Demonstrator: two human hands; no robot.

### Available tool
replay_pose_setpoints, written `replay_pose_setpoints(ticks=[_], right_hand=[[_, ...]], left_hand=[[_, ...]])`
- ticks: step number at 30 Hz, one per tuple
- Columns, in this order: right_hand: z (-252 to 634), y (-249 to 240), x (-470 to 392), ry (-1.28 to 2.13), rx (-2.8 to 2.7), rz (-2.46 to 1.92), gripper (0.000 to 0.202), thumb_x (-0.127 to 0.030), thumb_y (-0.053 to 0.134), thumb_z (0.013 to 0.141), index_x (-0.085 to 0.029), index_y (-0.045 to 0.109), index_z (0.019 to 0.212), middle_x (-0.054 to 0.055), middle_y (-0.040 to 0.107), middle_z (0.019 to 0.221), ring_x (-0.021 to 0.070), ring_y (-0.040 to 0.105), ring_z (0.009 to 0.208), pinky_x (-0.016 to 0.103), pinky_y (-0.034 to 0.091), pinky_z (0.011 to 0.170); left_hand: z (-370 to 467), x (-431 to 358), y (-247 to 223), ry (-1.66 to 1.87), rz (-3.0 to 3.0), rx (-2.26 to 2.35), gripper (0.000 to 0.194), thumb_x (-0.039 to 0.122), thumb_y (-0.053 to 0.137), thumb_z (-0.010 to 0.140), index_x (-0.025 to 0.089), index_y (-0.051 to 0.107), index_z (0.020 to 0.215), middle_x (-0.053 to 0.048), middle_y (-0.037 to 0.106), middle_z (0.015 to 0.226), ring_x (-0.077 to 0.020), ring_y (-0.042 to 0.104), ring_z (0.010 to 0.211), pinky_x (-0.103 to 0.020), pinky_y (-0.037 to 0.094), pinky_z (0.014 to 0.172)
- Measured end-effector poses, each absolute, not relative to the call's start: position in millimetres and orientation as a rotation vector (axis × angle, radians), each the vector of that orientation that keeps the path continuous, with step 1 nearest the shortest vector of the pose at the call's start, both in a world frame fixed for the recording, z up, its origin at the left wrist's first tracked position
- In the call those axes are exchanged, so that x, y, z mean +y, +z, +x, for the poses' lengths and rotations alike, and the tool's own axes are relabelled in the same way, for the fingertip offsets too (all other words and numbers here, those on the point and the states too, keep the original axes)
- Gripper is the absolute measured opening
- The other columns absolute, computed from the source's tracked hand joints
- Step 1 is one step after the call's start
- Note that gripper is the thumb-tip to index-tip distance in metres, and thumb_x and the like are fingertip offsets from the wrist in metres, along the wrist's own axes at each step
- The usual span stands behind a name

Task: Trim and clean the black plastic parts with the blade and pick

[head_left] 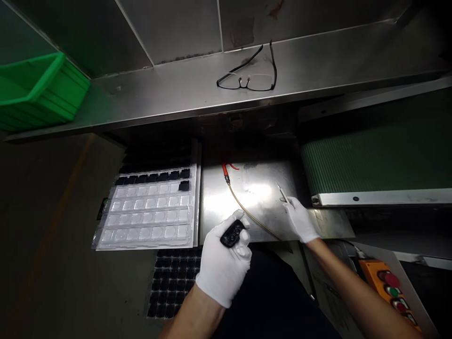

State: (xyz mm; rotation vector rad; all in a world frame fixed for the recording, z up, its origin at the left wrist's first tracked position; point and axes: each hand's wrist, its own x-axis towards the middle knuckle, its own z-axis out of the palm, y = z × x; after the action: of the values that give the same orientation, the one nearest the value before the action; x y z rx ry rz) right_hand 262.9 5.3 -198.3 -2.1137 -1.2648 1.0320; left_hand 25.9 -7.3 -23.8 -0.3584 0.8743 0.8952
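Note:
My left hand (226, 263), in a white glove, holds a small black key-fob-like part (233, 233) above the front edge of a lit steel plate (254, 197). My right hand (300, 219), also gloved, rests on the plate's right side and grips a thin silver tool like tweezers (283, 192), its tip pointing away from me. A clear blister tray (148, 209) lies left of the plate, with small black parts (155, 177) in its far rows and bare pockets nearer me.
A red-handled tool with a thin hose (243, 207) crosses the plate. Black eyeglasses (249, 77) lie on the steel shelf above. Green bins (38, 92) stand far left. A green conveyor belt (374, 160) runs right. An orange button box (391, 287) sits lower right. A black tray (173, 280) lies under the clear one.

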Motion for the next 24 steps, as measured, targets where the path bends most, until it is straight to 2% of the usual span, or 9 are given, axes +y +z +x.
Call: replay_pose_setpoints(ticks=[3,5,7,9,12,17,22,24], right_hand=[[250,-146,-18,1.063,-1.164,-1.901,0.049,-0.057,0.032,0.104,-0.017,0.060,0.111,-0.002,0.045,0.073,0.0151,0.048,0.066,0.025,0.043,0.061],[243,-112,-27,1.106,-1.094,-1.774,0.051,-0.060,0.033,0.105,-0.017,0.059,0.105,-0.004,0.037,0.066,0.0125,0.040,0.056,0.024,0.038,0.052],[238,-82,-31,1.159,-1.025,-1.658,0.047,-0.059,0.038,0.105,-0.017,0.059,0.104,-0.005,0.038,0.062,0.0114,0.039,0.051,0.023,0.038,0.048],[234,-58,-32,1.202,-0.999,-1.580,0.043,-0.056,0.043,0.105,-0.017,0.061,0.111,-0.005,0.045,0.060,0.0118,0.044,0.050,0.023,0.042,0.049],[231,-35,-35,1.223,-1.032,-1.569,0.040,-0.053,0.046,0.106,-0.018,0.061,0.120,-0.004,0.051,0.058,0.0125,0.049,0.050,0.023,0.046,0.051],[227,-27,-42,1.247,-1.006,-1.614,0.038,-0.052,0.046,0.105,-0.019,0.064,0.098,-0.004,0.052,0.057,0.0111,0.047,0.048,0.022,0.046,0.049],[219,-29,-43,1.267,-1.041,-1.669,0.040,-0.053,0.045,0.105,-0.018,0.063,0.098,-0.004,0.054,0.060,0.0096,0.047,0.046,0.021,0.046,0.050],[216,-29,-42,1.273,-1.077,-1.672,0.038,-0.052,0.045,0.105,-0.018,0.062,0.099,-0.004,0.056,0.062,0.0095,0.048,0.047,0.020,0.046,0.051]], left_hand=[[31,-8,-26,0.875,-0.265,0.757,0.008,0.014,0.052,0.090,0.012,0.059,0.093,-0.002,0.063,0.083,-0.0003,0.040,0.035,-0.013,0.028,0.028],[35,-7,-24,0.840,-0.228,0.729,0.011,0.017,0.049,0.093,0.013,0.058,0.089,-0.002,0.063,0.081,0.0008,0.030,0.032,-0.014,0.024,0.027],[41,-5,-21,0.803,-0.236,0.734,0.017,0.024,0.049,0.097,0.013,0.057,0.086,-0.001,0.063,0.078,0.0010,0.026,0.032,-0.014,0.022,0.027],[45,-2,-18,0.754,-0.258,0.730,0.025,0.032,0.048,0.099,0.013,0.056,0.085,0.001,0.061,0.071,0.0011,0.023,0.031,-0.014,0.019,0.027],[50,3,-13,0.694,-0.268,0.731,0.028,0.036,0.048,0.100,0.014,0.055,0.084,0.002,0.059,0.066,0.0012,0.023,0.030,-0.013,0.017,0.027],[50,7,-13,0.664,-0.207,0.744,0.023,0.033,0.048,0.101,0.016,0.055,0.088,0.000,0.063,0.072,0.0002,0.030,0.030,-0.012,0.018,0.025],[46,5,-22,0.641,-0.128,0.692,0.026,0.039,0.048,0.101,0.016,0.057,0.093,-0.001,0.065,0.078,0.0009,0.033,0.030,-0.012,0.022,0.026],[45,4,-24,0.624,-0.131,0.687,0.029,0.041,0.047,0.101,0.016,0.059,0.095,0.000,0.063,0.072,-0.0001,0.032,0.030,-0.012,0.022,0.026]])
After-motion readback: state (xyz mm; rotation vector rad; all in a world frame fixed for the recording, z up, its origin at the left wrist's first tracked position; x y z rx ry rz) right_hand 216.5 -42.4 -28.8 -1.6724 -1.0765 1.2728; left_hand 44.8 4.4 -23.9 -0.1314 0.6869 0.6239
